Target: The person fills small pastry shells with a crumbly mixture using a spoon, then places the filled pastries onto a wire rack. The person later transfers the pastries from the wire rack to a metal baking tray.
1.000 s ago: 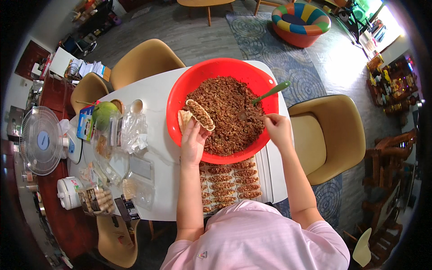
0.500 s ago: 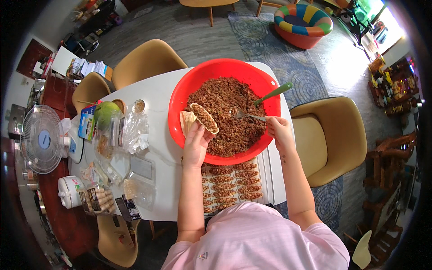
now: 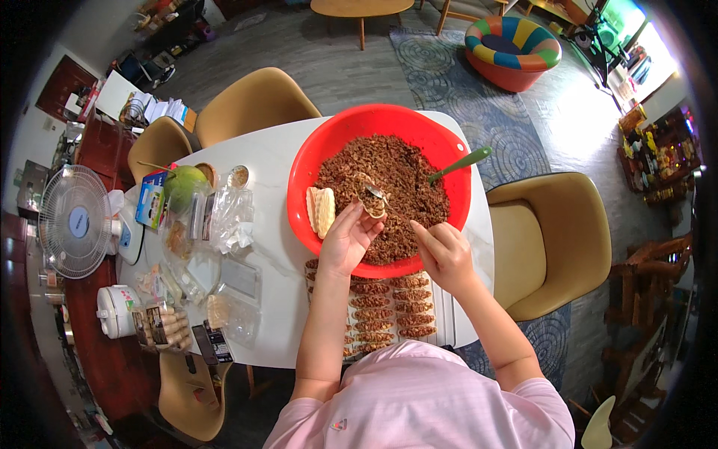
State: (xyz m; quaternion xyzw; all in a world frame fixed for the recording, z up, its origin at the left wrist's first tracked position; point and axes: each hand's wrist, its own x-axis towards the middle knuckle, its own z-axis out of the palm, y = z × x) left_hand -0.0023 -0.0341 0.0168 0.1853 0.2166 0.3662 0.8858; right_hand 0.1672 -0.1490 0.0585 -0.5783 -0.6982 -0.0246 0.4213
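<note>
Over a large red basin (image 3: 297, 168) full of brown crumbly filling (image 3: 381, 157), my left hand (image 3: 351, 238) holds a pale boat-shaped wafer shell (image 3: 378, 211) with filling in it. A metal fork (image 3: 374, 191) touches the filling in that shell, its handle gripped by my right hand (image 3: 445, 257). Several pale ridged shells (image 3: 321, 212) lie stacked against the basin's left inside wall. A green-handled utensil (image 3: 460, 163) stands in the filling at the right, its lower end buried. Rows of filled shells (image 3: 374, 314) lie on a tray (image 3: 446, 322) between the basin and my body.
On the table's left are clear plastic packages (image 3: 232, 217), a green round fruit (image 3: 185, 187), a white lidded container (image 3: 116, 310) and a bag of rolls (image 3: 168, 325). A fan (image 3: 75, 221) stands at far left. Tan chairs (image 3: 561, 239) flank the white table (image 3: 265, 172).
My right hand has brought the fork leftward and down, from the filling in the basin to the held shell. My left hand has shifted slightly right; the stacked shells now show more fully.
</note>
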